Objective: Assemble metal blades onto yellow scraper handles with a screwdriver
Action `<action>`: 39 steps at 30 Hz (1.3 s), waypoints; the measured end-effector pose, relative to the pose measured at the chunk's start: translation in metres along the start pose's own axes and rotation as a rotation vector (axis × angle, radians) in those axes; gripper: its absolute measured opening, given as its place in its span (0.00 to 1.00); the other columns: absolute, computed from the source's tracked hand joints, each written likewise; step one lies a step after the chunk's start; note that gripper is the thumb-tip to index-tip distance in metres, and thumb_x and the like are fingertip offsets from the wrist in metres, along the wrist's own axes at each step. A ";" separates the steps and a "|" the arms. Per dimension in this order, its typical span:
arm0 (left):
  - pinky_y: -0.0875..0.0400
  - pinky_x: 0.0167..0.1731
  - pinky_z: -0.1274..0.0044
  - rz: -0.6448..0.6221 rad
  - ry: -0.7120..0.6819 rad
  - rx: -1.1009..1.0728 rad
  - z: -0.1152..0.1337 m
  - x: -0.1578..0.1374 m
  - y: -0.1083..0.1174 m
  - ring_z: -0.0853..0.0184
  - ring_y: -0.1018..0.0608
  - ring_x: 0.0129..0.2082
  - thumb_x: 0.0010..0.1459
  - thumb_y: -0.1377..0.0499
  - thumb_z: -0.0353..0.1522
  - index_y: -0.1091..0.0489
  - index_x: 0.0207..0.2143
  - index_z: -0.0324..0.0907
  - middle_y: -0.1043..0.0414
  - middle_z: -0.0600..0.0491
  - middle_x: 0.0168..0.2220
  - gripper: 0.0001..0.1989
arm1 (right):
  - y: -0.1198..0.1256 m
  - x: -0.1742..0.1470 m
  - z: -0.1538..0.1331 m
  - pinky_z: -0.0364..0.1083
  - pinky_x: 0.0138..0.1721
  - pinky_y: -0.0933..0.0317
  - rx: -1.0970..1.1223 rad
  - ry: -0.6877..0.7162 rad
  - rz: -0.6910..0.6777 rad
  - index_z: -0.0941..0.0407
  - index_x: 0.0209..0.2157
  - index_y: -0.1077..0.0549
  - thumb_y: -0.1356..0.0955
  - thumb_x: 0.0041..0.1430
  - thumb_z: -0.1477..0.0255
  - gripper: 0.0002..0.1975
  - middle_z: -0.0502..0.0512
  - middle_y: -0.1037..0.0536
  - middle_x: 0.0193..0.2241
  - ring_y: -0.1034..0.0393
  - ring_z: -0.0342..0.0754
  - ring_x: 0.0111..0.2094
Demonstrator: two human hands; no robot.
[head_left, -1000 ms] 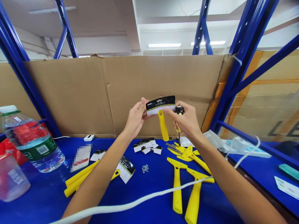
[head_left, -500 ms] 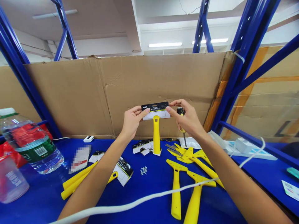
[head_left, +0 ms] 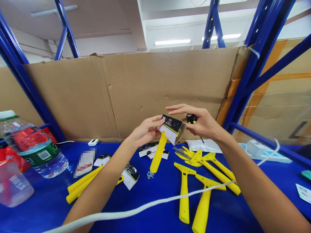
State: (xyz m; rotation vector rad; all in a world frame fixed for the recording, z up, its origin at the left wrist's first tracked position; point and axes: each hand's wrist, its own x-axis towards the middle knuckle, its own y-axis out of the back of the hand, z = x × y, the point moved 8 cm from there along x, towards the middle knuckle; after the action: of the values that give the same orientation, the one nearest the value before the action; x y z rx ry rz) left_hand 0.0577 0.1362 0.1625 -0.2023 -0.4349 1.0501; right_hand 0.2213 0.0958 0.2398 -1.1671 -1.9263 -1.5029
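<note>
My left hand (head_left: 145, 132) pinches the left end of a black-and-white cardboard sleeve (head_left: 172, 124), which covers the head of a yellow scraper (head_left: 159, 154). The scraper's handle hangs tilted down to the left. By the sleeve's open right end is my right hand (head_left: 204, 121), index finger stretched above it and thumb low beside it. A black-and-yellow screwdriver (head_left: 191, 118) is tucked in the right palm, its shaft pointing down. Below lie small screws (head_left: 150, 175) in a loose pile and more cardboard sleeves (head_left: 145, 150).
Several yellow scraper handles (head_left: 184, 194) lie at the right, near metal blades (head_left: 181, 152). Sleeved scrapers (head_left: 84, 181) lie left. A white cable (head_left: 136, 210) crosses the front. A water bottle (head_left: 36, 152) and plastic cup (head_left: 14, 184) stand left; cardboard (head_left: 145, 87) walls the back.
The sleeved scraper has turned from upright and facing me to tilted, its handle swinging left. My right hand has moved off the sleeve's front, with the screwdriver still in it.
</note>
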 end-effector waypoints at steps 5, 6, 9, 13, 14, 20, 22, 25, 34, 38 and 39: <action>0.26 0.35 0.79 -0.137 0.196 -0.198 -0.038 0.001 -0.021 0.69 0.19 0.34 0.59 0.31 0.23 0.18 0.44 0.35 0.19 0.46 0.39 0.10 | -0.008 -0.003 0.002 0.47 0.37 0.33 -0.028 -0.143 -0.082 0.53 0.38 0.16 0.25 0.66 0.61 0.10 0.51 0.17 0.32 0.25 0.47 0.33; 0.25 0.36 0.78 -0.147 0.227 -0.216 -0.044 0.001 -0.023 0.67 0.18 0.35 0.61 0.33 0.24 0.19 0.43 0.35 0.18 0.44 0.40 0.08 | -0.007 -0.004 0.004 0.47 0.35 0.34 -0.040 -0.150 -0.080 0.53 0.36 0.17 0.25 0.66 0.60 0.11 0.51 0.18 0.31 0.26 0.46 0.32; 0.21 0.46 0.69 -0.114 0.284 -0.209 -0.057 0.002 -0.021 0.58 0.15 0.43 0.66 0.37 0.26 0.21 0.46 0.36 0.17 0.39 0.45 0.08 | -0.001 -0.004 0.009 0.47 0.37 0.34 -0.098 -0.159 -0.049 0.54 0.36 0.18 0.25 0.66 0.60 0.11 0.52 0.17 0.32 0.25 0.47 0.33; 0.22 0.53 0.60 -0.113 0.296 -0.211 -0.058 0.002 -0.022 0.53 0.15 0.47 0.68 0.39 0.26 0.23 0.50 0.36 0.17 0.39 0.48 0.10 | 0.012 -0.004 0.015 0.49 0.42 0.33 -0.189 -0.187 0.008 0.54 0.37 0.17 0.26 0.67 0.62 0.10 0.53 0.15 0.34 0.22 0.50 0.36; 0.22 0.53 0.61 -0.120 0.296 -0.224 -0.057 0.003 -0.023 0.53 0.15 0.47 0.69 0.40 0.26 0.23 0.51 0.36 0.17 0.39 0.48 0.11 | 0.014 -0.004 0.018 0.50 0.42 0.33 -0.201 -0.206 0.015 0.54 0.36 0.17 0.27 0.67 0.62 0.10 0.53 0.15 0.33 0.22 0.50 0.36; 0.21 0.52 0.63 -0.106 0.274 -0.238 -0.054 0.005 -0.019 0.50 0.15 0.50 0.73 0.45 0.29 0.23 0.51 0.32 0.18 0.36 0.49 0.13 | 0.025 -0.006 0.030 0.50 0.42 0.33 -0.250 -0.243 0.041 0.54 0.45 0.17 0.26 0.65 0.61 0.13 0.53 0.16 0.33 0.24 0.50 0.35; 0.20 0.50 0.63 -0.087 0.254 -0.228 -0.052 0.005 -0.016 0.50 0.15 0.50 0.73 0.45 0.29 0.22 0.49 0.32 0.18 0.36 0.49 0.13 | 0.027 -0.007 0.030 0.50 0.41 0.34 -0.272 -0.232 0.029 0.53 0.48 0.18 0.27 0.66 0.61 0.14 0.52 0.18 0.33 0.25 0.49 0.35; 0.19 0.50 0.63 -0.067 0.219 -0.206 -0.043 0.002 -0.014 0.52 0.15 0.49 0.73 0.44 0.29 0.22 0.46 0.33 0.18 0.37 0.48 0.12 | 0.030 -0.009 0.029 0.49 0.36 0.34 -0.265 -0.259 -0.010 0.52 0.44 0.16 0.28 0.67 0.60 0.12 0.53 0.18 0.33 0.27 0.47 0.32; 0.24 0.33 0.75 0.088 0.078 0.247 -0.017 -0.052 -0.019 0.59 0.16 0.40 0.63 0.29 0.34 0.28 0.61 0.37 0.19 0.39 0.47 0.27 | 0.014 -0.022 0.021 0.45 0.14 0.51 -0.023 -0.479 -0.216 0.52 0.46 0.15 0.30 0.69 0.58 0.15 0.46 0.30 0.14 0.43 0.41 0.12; 0.29 0.27 0.80 0.022 0.201 0.222 -0.027 -0.103 -0.025 0.68 0.21 0.33 0.64 0.29 0.37 0.26 0.62 0.42 0.21 0.43 0.46 0.26 | -0.020 -0.014 -0.013 0.46 0.25 0.36 0.025 -0.242 -0.368 0.49 0.43 0.14 0.26 0.63 0.63 0.09 0.52 0.15 0.32 0.27 0.46 0.25; 0.31 0.25 0.80 0.016 0.242 0.183 -0.031 -0.117 -0.024 0.70 0.23 0.31 0.66 0.31 0.38 0.24 0.60 0.42 0.21 0.42 0.47 0.22 | -0.031 -0.013 -0.019 0.46 0.28 0.34 0.036 -0.217 -0.399 0.50 0.40 0.14 0.25 0.62 0.63 0.08 0.53 0.14 0.33 0.25 0.48 0.29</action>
State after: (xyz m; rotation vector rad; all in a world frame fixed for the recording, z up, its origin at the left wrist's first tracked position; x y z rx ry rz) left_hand 0.0407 0.0241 0.1141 -0.1676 -0.1176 1.0599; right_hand 0.2002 0.0714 0.2187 -1.0054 -2.4364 -1.5767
